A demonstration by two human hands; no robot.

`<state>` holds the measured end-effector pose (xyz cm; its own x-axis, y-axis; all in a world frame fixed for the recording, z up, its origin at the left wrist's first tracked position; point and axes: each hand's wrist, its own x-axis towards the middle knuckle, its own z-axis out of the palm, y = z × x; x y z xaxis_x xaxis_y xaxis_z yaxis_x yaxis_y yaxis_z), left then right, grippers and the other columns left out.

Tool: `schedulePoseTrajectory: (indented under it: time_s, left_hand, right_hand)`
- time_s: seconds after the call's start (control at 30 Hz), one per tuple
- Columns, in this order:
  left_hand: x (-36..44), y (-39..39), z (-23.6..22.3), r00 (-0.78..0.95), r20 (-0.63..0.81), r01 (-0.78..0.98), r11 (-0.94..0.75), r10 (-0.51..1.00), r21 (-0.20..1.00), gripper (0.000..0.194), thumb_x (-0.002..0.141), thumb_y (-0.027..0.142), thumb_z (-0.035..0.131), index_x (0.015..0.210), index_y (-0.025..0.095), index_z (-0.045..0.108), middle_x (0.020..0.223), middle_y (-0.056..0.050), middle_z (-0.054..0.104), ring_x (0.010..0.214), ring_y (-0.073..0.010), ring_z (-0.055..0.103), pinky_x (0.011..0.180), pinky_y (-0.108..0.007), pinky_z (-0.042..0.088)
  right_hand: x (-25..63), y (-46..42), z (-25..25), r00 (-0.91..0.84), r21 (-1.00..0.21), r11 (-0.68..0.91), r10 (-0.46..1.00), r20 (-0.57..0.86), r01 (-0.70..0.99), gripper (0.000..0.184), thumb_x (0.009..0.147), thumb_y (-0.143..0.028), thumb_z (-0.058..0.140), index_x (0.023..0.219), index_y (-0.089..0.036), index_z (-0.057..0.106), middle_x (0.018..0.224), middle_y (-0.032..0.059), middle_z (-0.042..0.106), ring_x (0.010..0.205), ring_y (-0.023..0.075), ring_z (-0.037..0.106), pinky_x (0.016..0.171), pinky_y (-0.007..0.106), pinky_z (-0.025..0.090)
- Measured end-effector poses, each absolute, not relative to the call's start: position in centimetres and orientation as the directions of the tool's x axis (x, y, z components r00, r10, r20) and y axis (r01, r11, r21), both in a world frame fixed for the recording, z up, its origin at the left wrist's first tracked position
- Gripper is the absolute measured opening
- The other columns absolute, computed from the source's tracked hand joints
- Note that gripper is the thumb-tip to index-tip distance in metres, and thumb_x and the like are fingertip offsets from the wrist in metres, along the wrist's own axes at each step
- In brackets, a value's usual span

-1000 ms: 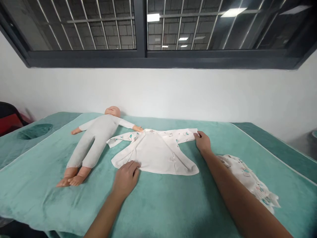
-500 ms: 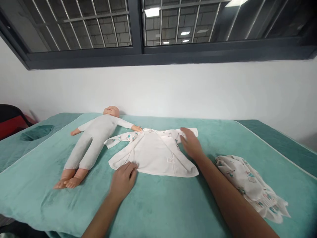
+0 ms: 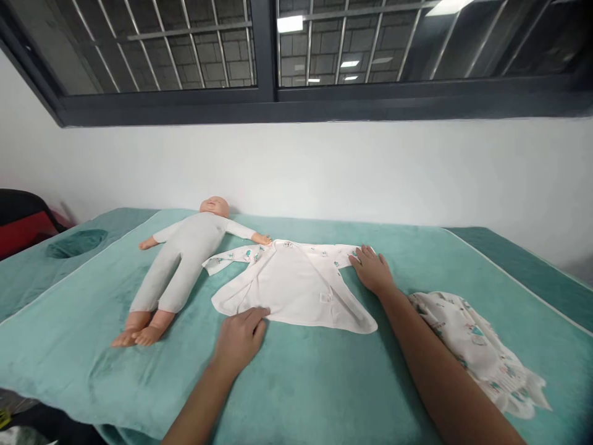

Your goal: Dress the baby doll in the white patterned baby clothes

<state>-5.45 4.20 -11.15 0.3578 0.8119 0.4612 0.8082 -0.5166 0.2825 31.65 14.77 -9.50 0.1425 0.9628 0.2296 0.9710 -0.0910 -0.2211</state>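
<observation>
A white baby top (image 3: 296,281) with a small printed pattern on its sleeves lies spread open, inside facing up. At its lower left hem, my left hand (image 3: 241,339) has its fingers bent together on the edge of the cloth, the thumb close beside them. My right hand (image 3: 372,270) lies flat over the cuff of the right sleeve, fingers stretched out. A baby doll (image 3: 189,247) in a pale grey-white body suit lies on its back to the left. One of the doll's hands touches the top near its left shoulder.
A crumpled printed baby garment (image 3: 477,346) lies to the right, partly behind my right forearm. Everything rests on a teal padded bed (image 3: 319,383) against a white wall (image 3: 324,167). Above is a dark-framed window (image 3: 296,110). A red and black object (image 3: 25,225) stands far left.
My right hand has moved outward along the sleeve and now lies flat at its cuff. My left hand stays at the hem. The view has shifted slightly.
</observation>
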Motion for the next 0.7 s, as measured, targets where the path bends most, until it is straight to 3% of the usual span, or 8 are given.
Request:
schedulePoseTrajectory:
  time_s: [0.07,0.2,0.27,0.37,0.47,0.53,0.7]
  left_hand:
    - [-5.6,3.8,-10.4,0.357,0.426,0.784,-0.514,0.831,0.347,0.034,0.087,0.014,0.042,0.105,0.022,0.07,0.101,-0.002,0.075,0.086,-0.0192,0.071,0.075,-0.031,0.058]
    - [-9.1,4.1,-7.0,0.242,0.411,0.756,-0.436,0.879,0.488,0.035,0.089,0.018,0.042,0.11,0.025,0.069,0.099,-0.002,0.073,0.092,-0.0177,0.068,0.081,-0.03,0.057]
    - [-12.7,5.8,-4.9,0.082,0.482,0.79,-0.352,0.872,0.502,0.032,0.091,0.026,0.042,0.112,0.024,0.067,0.103,-0.005,0.07,0.1,-0.0203,0.064,0.089,-0.034,0.054]
    - [-18.9,10.6,-2.7,-0.095,0.476,0.885,-0.145,0.874,0.443,0.04,0.09,0.033,0.046,0.122,0.016,0.06,0.128,-0.013,0.059,0.123,-0.0293,0.05,0.108,-0.047,0.04]
    - [-23.9,15.9,-2.0,-0.248,0.297,0.89,0.096,0.922,0.445,0.048,0.088,0.039,0.051,0.123,0.008,0.057,0.126,-0.02,0.058,0.119,-0.0354,0.053,0.101,-0.053,0.043]
    - [-26.0,18.4,-2.0,-0.295,0.179,0.852,0.174,0.939,0.494,0.048,0.087,0.042,0.052,0.117,0.006,0.06,0.117,-0.02,0.063,0.107,-0.0331,0.06,0.092,-0.047,0.049]
    - [-27.6,20.2,-2.6,-0.161,-0.203,0.507,0.257,0.966,0.823,0.062,0.09,0.058,0.043,0.116,0.005,0.06,0.097,-0.016,0.072,0.081,-0.027,0.07,0.067,-0.035,0.054]
  right_hand:
    - [30.9,14.4,-8.9,0.15,-0.265,-0.075,0.949,0.277,0.961,0.046,0.096,-0.036,0.036,0.132,-0.013,0.053,0.148,0.0159,0.043,0.141,0.0279,0.034,0.114,0.051,0.025]
    - [27.1,14.6,-6.5,0.169,-0.495,0.024,0.924,0.342,0.869,0.05,0.094,-0.043,0.039,0.134,-0.017,0.053,0.144,0.0115,0.049,0.134,0.0286,0.044,0.112,0.048,0.034]
    - [23.2,15.6,-5.0,0.066,-0.591,0.119,0.957,0.282,0.798,0.055,0.092,-0.052,0.042,0.137,-0.021,0.05,0.146,0.008,0.047,0.133,0.0294,0.045,0.108,0.046,0.039]
    - [14.3,18.5,-3.3,-0.224,-0.71,0.271,0.961,0.162,0.65,0.066,0.09,-0.064,0.041,0.143,-0.025,0.042,0.15,0.0058,0.041,0.135,0.0282,0.043,0.107,0.042,0.042]
    - [4.0,22.7,-2.5,-0.346,-0.788,0.289,0.933,0.103,0.544,0.077,0.09,-0.068,0.038,0.149,-0.02,0.031,0.156,0.0089,0.031,0.14,0.0284,0.036,0.112,0.043,0.036]
    - [-1.9,25.8,-2.5,-0.304,-0.803,0.24,0.95,0.077,0.546,0.079,0.09,-0.067,0.036,0.149,-0.014,0.029,0.155,0.0125,0.031,0.14,0.028,0.036,0.111,0.04,0.036]
    - [-9.4,32.7,-3.1,-0.169,-0.789,0.14,0.985,0.046,0.598,0.081,0.085,-0.06,0.052,0.141,-0.002,0.036,0.144,0.0251,0.044,0.136,0.0378,0.038,0.112,0.052,0.025]
